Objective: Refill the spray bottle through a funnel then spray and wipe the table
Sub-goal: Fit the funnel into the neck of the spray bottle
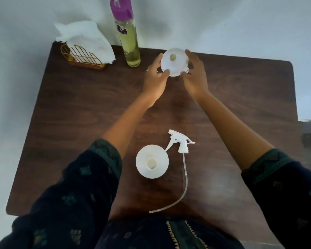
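Both hands hold the funnel [174, 62] over the far part of the worktop [241, 97], at about twelve o'clock from the person. Left hand [155, 78] curls round its nine o'clock rim, thumb on the near edge; right hand [194, 76] curls round the three o'clock rim, thumb by the small tab. Its wide mouth faces up at the camera, so its axis runs roughly along the line of sight and the spout is hidden below the bowl.

Nearer the person, the bottle [152, 164] stands upright with its neck open, seen from above, so its body is mostly hidden. Just beside it at two o'clock lies the sprayer [180, 141] on its side, nozzle toward eleven o'clock, its tube [184, 178] trailing to six o'clock and curving toward the worktop's near edge.

At the far edge stands a tall refill [128, 38] of yellowish liquid with a purple cap, the top cut off by the frame. At its nine o'clock, napkins [84, 38] sit in a gold wire holder [83, 57]. Details are soft and blurred.
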